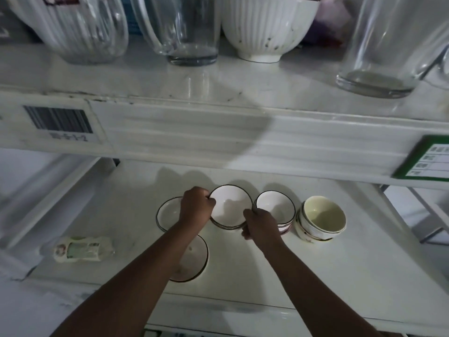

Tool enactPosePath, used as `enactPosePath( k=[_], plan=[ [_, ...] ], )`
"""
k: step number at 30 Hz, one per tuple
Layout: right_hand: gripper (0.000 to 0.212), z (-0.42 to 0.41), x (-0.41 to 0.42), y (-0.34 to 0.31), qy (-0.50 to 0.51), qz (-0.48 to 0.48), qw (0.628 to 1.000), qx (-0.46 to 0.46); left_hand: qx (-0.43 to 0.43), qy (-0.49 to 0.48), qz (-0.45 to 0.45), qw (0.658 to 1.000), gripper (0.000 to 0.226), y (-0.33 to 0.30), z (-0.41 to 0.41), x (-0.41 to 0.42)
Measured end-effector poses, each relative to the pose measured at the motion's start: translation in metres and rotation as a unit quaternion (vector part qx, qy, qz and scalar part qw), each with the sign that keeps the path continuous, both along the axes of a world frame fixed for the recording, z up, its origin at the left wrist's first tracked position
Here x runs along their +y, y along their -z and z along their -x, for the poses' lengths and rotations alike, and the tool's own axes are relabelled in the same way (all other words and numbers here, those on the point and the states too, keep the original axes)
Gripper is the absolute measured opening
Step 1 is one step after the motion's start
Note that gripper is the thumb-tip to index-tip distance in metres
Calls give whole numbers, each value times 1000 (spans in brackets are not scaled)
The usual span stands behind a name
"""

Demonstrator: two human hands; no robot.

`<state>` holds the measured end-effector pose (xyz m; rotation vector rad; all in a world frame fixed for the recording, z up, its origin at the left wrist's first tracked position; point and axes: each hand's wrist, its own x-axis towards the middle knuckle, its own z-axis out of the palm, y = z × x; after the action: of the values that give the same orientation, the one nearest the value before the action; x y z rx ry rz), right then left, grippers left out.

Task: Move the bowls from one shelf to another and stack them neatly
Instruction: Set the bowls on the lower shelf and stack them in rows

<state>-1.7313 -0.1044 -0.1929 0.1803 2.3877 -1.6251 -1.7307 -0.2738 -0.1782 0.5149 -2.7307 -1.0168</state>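
On the lower shelf (267,276) a white dark-rimmed bowl (230,206) sits in the middle. My left hand (195,207) grips its left rim and my right hand (261,224) grips its front right rim. A similar bowl (167,211) lies to its left, partly behind my left hand. Another one (194,261) sits nearer, under my left forearm. To the right stands a stack of dark-rimmed bowls (275,205), then a stack of cream bowls (323,218).
A wrapped pale package (82,249) lies at the left of the lower shelf. The upper shelf (194,113) carries glass jugs (184,27), a ribbed white bowl (267,27) and a large glass (388,45). A barcode label (58,120) and a green tag (432,161) hang on its front edge.
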Motion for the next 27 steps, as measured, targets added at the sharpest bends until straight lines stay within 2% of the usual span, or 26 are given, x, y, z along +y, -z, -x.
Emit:
enactPosePath(
  k=[4, 8, 13, 15, 17, 20, 23, 27],
  plan=[
    [28, -3, -8, 8, 30, 30, 999, 16, 11, -27, -20, 999, 18, 6, 6, 1],
    [28, -2, -16, 26, 38, 60, 997, 7, 23, -35, 7, 999, 17, 15, 10, 4],
    [8, -6, -21, 27, 47, 118, 992, -6, 27, -33, 25, 999, 21, 24, 20, 6],
    [15, -6, -21, 32, 44, 130, 990, -8, 27, -38, 27, 999, 18, 27, 23, 7],
    [34, -7, -21, 34, 31, 129, 991, -13, 32, -47, 25, 998, 19, 31, 25, 8],
    [57, -10, -20, 34, 8, 115, 993, -15, 22, -50, 8, 998, 34, 35, 25, 7],
    [55, -13, -18, 32, -10, 75, 997, -11, 0, -44, -8, 999, 30, 41, 26, 2],
    [65, -12, -16, 33, -27, 34, 999, -10, -15, -44, -42, 998, 25, 52, 30, -2]
  ],
)
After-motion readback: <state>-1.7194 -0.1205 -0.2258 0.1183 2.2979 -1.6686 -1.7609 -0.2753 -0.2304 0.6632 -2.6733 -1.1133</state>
